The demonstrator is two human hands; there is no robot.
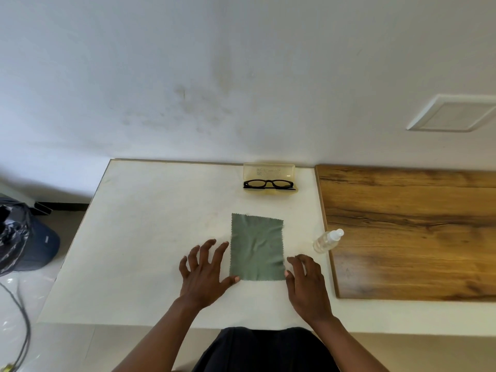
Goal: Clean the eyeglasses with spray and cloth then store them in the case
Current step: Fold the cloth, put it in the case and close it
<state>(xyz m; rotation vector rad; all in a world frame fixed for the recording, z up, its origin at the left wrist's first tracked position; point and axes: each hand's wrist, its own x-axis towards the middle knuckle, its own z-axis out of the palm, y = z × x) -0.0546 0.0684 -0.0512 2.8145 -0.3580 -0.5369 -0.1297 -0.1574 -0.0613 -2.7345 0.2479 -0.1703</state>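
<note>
Black-framed eyeglasses (269,184) lie folded in an open, clear yellowish case (269,170) at the far edge of the white table (150,237). A green cleaning cloth (256,247) lies flat in the middle. A small clear spray bottle (327,240) with a white cap lies on its side to the cloth's right. My left hand (205,269) hovers with fingers spread at the cloth's left edge, thumb near its lower left corner. My right hand (307,283) rests at the cloth's lower right corner, fingers apart, holding nothing.
A wooden board (416,232) covers the table's right side, touching the bottle. A white wall rises right behind the case. On the floor to the left are a dark bag (16,237) and a cable (22,318). My dark clothing shows at the bottom.
</note>
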